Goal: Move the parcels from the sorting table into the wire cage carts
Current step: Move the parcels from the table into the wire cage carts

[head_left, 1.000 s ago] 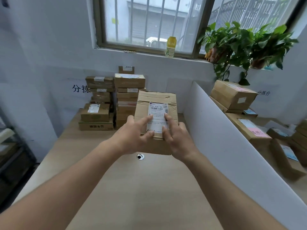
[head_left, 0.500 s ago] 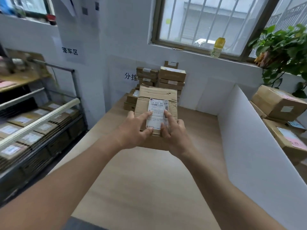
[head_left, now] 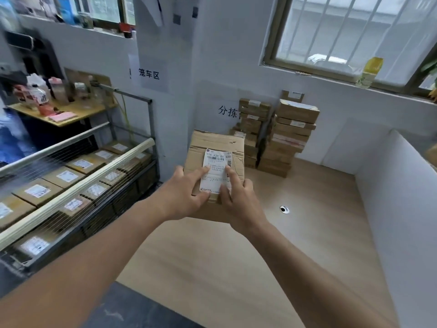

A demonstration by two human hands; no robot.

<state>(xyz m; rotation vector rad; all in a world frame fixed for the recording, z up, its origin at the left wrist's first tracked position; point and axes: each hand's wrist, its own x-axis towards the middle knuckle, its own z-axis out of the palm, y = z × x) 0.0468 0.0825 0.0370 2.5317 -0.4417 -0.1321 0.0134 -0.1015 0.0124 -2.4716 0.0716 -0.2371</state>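
Both hands are clamped on one cardboard parcel (head_left: 216, 162), carried in the air in front of the chest above the desk (head_left: 307, 233). The left hand (head_left: 182, 195) grips its near left edge, forefinger laid across the white shipping label (head_left: 216, 171); the right hand (head_left: 238, 197) grips the near right edge, forefinger also on the label. The wire cage cart (head_left: 78, 185) stands to the left of the hands and lower, already holding rows of labelled boxes. More stacked parcels (head_left: 283, 133) sit beyond the hands against the wall.

The parcel looks like stiff corrugated board with creased, taped flaps, so it should keep its shape. Judging by the easy hold at one end, it is probably light. The tape and label may be slick; holding the opposite side edges seems safer than pressing on the top.
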